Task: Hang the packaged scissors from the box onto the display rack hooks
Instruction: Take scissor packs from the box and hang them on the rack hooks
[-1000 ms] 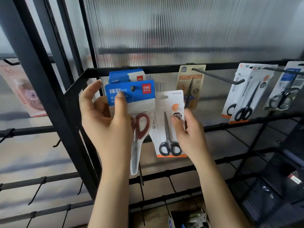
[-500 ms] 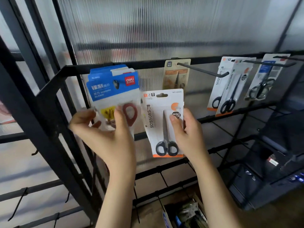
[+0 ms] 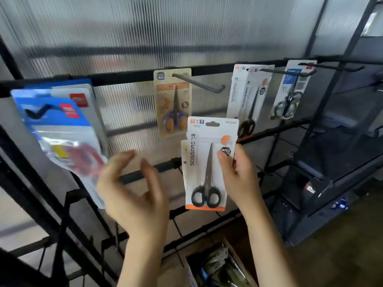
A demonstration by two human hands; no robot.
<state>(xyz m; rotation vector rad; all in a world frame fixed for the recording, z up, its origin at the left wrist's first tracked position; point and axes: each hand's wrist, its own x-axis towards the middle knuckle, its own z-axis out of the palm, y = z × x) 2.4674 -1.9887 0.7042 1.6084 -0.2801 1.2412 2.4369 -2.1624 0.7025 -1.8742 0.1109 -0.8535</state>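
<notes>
The white carded black-handled scissors pack [image 3: 208, 162], held upright, is pinched by the right hand [image 3: 238, 175] below the black wire hook [image 3: 199, 83]; the left hand [image 3: 134, 191] is loosely spread.

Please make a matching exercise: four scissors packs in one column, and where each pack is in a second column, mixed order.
Things:
1. white pack with black scissors
2. blue pack
3. tan pack
4. grey pack

Places:
A. on the hook at far left
B. on the hook at far right
C. held in the right hand
D. on the middle hook

Pairs: 1-C, 2-A, 3-D, 4-B
</notes>
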